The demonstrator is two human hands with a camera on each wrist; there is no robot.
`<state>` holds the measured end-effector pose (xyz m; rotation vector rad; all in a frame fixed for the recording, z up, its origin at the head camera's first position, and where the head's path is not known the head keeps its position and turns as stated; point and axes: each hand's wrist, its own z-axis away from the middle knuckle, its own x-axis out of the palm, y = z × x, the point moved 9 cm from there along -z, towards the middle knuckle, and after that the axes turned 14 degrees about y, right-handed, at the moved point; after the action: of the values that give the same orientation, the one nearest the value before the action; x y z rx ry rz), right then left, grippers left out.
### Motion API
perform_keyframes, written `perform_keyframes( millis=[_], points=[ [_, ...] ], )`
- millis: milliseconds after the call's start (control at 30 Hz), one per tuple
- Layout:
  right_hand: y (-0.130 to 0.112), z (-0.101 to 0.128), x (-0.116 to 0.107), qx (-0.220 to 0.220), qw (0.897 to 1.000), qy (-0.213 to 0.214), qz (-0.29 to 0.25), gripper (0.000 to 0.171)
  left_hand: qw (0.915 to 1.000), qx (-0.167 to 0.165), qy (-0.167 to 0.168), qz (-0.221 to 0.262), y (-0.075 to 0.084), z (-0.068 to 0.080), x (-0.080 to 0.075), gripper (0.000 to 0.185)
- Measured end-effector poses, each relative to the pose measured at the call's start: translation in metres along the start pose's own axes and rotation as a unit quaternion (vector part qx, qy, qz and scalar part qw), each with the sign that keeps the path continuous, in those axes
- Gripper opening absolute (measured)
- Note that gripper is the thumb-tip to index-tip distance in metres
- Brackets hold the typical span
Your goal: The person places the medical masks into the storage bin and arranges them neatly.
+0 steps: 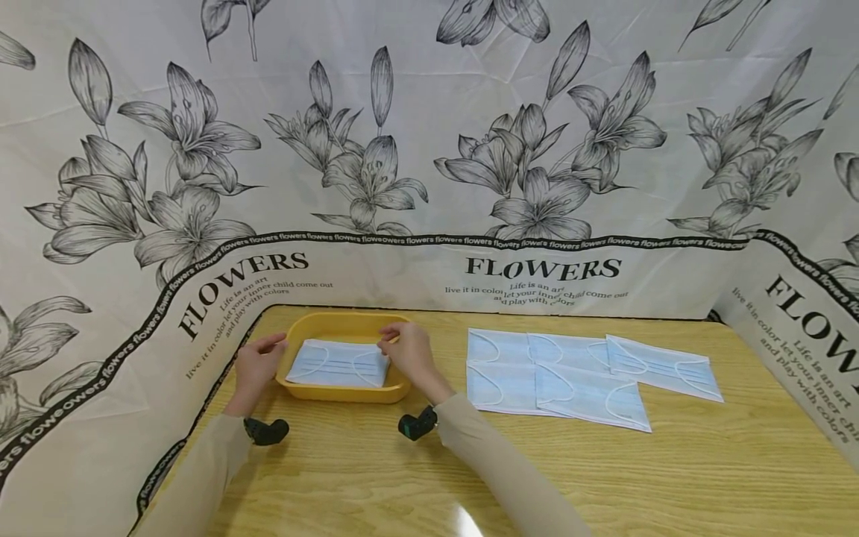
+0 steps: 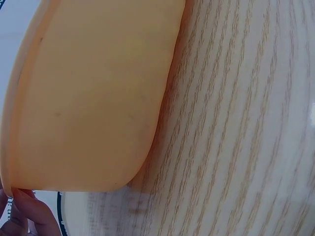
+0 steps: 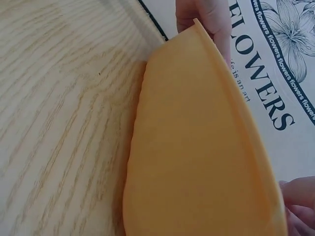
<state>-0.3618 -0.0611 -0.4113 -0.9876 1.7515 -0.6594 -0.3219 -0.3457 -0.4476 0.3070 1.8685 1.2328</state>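
Note:
A pale blue face mask (image 1: 335, 363) with white ear loops lies flat in a yellow plastic tray (image 1: 345, 395). My left hand (image 1: 257, 365) is at the tray's left end, its fingertips right at the rim and its fingers loosely extended. The left wrist view catches part of this left hand (image 2: 32, 214) by a tray corner. My right hand (image 1: 411, 354) reaches over the right end, bent fingers and thumb close together at the mask's upper right corner; I cannot tell whether they pinch it. In the right wrist view, the tray wall (image 3: 197, 137) partly hides both hands.
Several more face masks (image 1: 590, 377) lie in overlapping rows on the wooden table (image 1: 349, 477), right of the tray. Behind and at both sides stands a white cloth (image 1: 396, 276) printed with flowers and lettering. Each wrist carries a small black device (image 1: 417, 424).

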Motion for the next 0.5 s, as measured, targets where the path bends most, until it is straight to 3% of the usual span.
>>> perform_keyframes(
  millis=[500],
  points=[
    [-0.008, 0.003, -0.022, -0.033, 0.999, -0.016, -0.011, 0.017, 0.9999, 0.015, -0.005, -0.002, 0.002, 0.000, -0.001, 0.033]
  ],
)
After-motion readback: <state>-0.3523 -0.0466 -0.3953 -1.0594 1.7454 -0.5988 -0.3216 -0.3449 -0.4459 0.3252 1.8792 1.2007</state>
